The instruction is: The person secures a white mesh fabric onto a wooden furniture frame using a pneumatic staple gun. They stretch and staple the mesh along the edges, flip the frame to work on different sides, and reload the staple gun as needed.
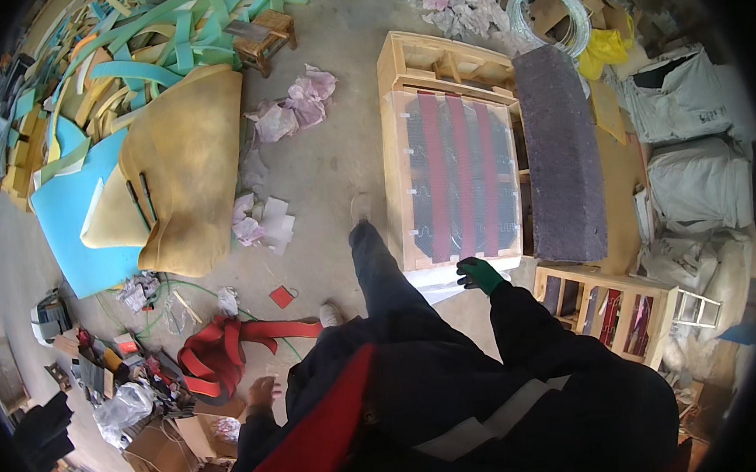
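My right hand (481,275), in a green and black glove, is by the near edge of a wooden seat frame (399,191). Its fingers are apart and I see nothing in them; whether it touches the frame I cannot tell. Wire springs fill the frame, and several dark red webbing straps (464,177) run lengthwise over them. White material (451,281) shows below the near edge. My left hand (262,391) is bare and low at my side, fingers loosely apart, holding nothing. Close to it, a heap of red and black webbing (215,357) lies on the floor.
Foam strips (163,40) and a tan sheet (193,161) lie far left, with a wooden stool (263,40) beside. Right of the frame stand a dark padded panel (561,153) and a wooden crate (611,307). Tools and cardboard boxes (161,453) clutter the near left.
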`<act>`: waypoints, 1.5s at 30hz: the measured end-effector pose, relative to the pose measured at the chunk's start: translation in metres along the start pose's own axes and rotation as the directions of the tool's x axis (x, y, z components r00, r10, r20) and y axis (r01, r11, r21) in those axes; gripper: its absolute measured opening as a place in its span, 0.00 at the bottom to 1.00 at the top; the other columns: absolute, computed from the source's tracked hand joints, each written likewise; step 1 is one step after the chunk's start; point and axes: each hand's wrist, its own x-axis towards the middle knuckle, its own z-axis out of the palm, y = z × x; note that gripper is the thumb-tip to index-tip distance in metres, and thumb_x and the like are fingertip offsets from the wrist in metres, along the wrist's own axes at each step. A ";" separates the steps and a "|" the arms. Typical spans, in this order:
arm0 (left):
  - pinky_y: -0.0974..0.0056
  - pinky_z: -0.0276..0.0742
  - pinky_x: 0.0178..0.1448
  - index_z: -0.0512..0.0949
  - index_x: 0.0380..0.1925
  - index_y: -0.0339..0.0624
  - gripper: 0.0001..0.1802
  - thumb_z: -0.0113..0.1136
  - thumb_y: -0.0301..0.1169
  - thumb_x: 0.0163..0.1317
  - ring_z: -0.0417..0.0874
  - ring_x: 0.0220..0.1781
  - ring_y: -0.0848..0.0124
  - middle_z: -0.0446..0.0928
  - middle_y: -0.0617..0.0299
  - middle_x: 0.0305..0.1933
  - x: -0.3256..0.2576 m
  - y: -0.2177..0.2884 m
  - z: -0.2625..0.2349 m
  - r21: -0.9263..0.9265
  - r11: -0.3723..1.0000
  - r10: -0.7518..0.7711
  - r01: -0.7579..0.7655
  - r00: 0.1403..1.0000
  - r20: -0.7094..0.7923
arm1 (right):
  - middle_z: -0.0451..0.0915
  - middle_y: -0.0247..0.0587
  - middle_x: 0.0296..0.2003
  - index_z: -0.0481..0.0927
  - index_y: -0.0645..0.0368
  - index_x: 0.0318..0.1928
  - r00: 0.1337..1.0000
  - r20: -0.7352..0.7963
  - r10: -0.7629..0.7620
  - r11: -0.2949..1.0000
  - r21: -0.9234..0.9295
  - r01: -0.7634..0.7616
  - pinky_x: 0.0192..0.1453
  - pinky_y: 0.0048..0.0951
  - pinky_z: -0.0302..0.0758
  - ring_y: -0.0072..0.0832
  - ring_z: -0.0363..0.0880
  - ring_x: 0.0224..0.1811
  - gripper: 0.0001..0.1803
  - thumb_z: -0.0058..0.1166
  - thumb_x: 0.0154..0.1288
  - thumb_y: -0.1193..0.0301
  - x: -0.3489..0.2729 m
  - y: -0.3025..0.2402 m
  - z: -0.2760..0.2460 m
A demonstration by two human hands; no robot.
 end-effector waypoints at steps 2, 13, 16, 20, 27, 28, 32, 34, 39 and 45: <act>0.61 0.84 0.33 0.82 0.51 0.35 0.19 0.59 0.40 0.72 0.90 0.35 0.62 0.87 0.51 0.44 0.014 0.010 -0.015 0.076 0.992 -0.096 0.097 0.995 -0.024 | 0.84 0.35 0.44 0.80 0.54 0.55 0.996 0.001 0.091 0.995 -0.042 -0.091 0.41 0.36 0.83 0.32 0.89 0.39 0.18 0.62 0.72 0.57 0.044 -0.004 -0.012; 0.51 0.84 0.59 0.86 0.48 0.48 0.13 0.54 0.33 0.72 0.88 0.55 0.51 0.87 0.51 0.51 0.152 0.113 0.039 0.549 0.820 0.092 -0.162 0.984 0.154 | 0.84 0.36 0.46 0.80 0.56 0.59 0.990 0.121 -0.068 0.996 -0.056 0.076 0.47 0.33 0.81 0.30 0.87 0.43 0.18 0.57 0.78 0.59 0.190 -0.292 -0.027; 0.51 0.84 0.60 0.87 0.48 0.47 0.15 0.51 0.35 0.74 0.88 0.55 0.51 0.87 0.50 0.52 0.184 0.145 0.044 0.250 0.946 -0.230 0.208 0.971 0.063 | 0.84 0.36 0.47 0.79 0.57 0.59 0.985 0.129 -0.110 0.990 -0.077 0.120 0.48 0.34 0.81 0.30 0.87 0.44 0.18 0.55 0.80 0.58 0.227 -0.371 -0.019; 0.55 0.87 0.53 0.87 0.48 0.44 0.17 0.50 0.37 0.75 0.91 0.50 0.59 0.88 0.51 0.53 0.236 0.206 0.018 0.322 0.923 -0.244 0.211 0.968 0.064 | 0.84 0.38 0.51 0.78 0.57 0.61 0.976 0.181 -0.121 0.968 -0.198 0.157 0.52 0.36 0.83 0.32 0.88 0.46 0.19 0.55 0.80 0.60 0.281 -0.450 0.001; 0.63 0.84 0.39 0.85 0.47 0.36 0.20 0.57 0.43 0.75 0.90 0.36 0.65 0.88 0.54 0.41 0.369 0.342 -0.033 -0.430 0.788 -0.544 0.440 0.825 -0.153 | 0.84 0.31 0.40 0.83 0.55 0.53 0.975 0.196 -0.104 0.944 -0.289 0.159 0.39 0.29 0.80 0.26 0.87 0.36 0.15 0.58 0.77 0.59 0.409 -0.586 0.100; 0.64 0.83 0.38 0.85 0.46 0.37 0.20 0.57 0.43 0.75 0.90 0.36 0.65 0.88 0.55 0.41 0.374 0.352 -0.036 -0.465 0.752 -0.589 0.467 0.793 -0.157 | 0.85 0.30 0.38 0.83 0.55 0.52 0.965 0.222 -0.143 0.930 -0.305 0.208 0.38 0.27 0.78 0.25 0.87 0.35 0.14 0.58 0.77 0.59 0.436 -0.603 0.118; 0.67 0.78 0.33 0.85 0.47 0.37 0.20 0.57 0.43 0.75 0.85 0.31 0.72 0.85 0.60 0.34 0.359 0.364 -0.017 -0.454 0.622 -0.752 0.639 0.649 -0.116 | 0.84 0.33 0.38 0.83 0.57 0.53 0.893 0.388 -0.229 0.826 -0.408 0.389 0.43 0.27 0.80 0.21 0.82 0.35 0.16 0.59 0.77 0.59 0.574 -0.675 0.200; 0.67 0.78 0.32 0.85 0.47 0.37 0.20 0.57 0.44 0.76 0.82 0.29 0.73 0.83 0.62 0.32 0.327 0.371 0.026 -0.440 0.659 -0.733 0.610 0.651 -0.195 | 0.84 0.37 0.38 0.83 0.61 0.54 0.880 0.330 -0.343 0.574 -0.668 0.474 0.46 0.30 0.80 0.23 0.82 0.38 0.20 0.61 0.75 0.56 0.658 -0.711 0.257; 0.62 0.81 0.36 0.86 0.46 0.36 0.19 0.56 0.41 0.76 0.85 0.33 0.69 0.85 0.59 0.33 0.276 0.418 0.169 -0.702 0.103 -0.920 0.705 0.335 0.202 | 0.82 0.69 0.56 0.74 0.67 0.61 0.672 0.274 -0.688 0.094 -0.884 0.457 0.61 0.57 0.79 0.65 0.82 0.57 0.43 0.61 0.63 0.40 0.840 -0.807 0.379; 0.57 0.81 0.39 0.85 0.46 0.38 0.17 0.55 0.40 0.75 0.86 0.35 0.64 0.85 0.55 0.35 0.279 0.481 0.277 -0.529 -0.006 -0.909 0.849 0.216 0.356 | 0.88 0.48 0.42 0.81 0.64 0.57 0.828 0.422 -0.369 0.461 -0.691 0.557 0.48 0.38 0.85 0.39 0.89 0.45 0.28 0.67 0.67 0.55 0.926 -0.869 0.447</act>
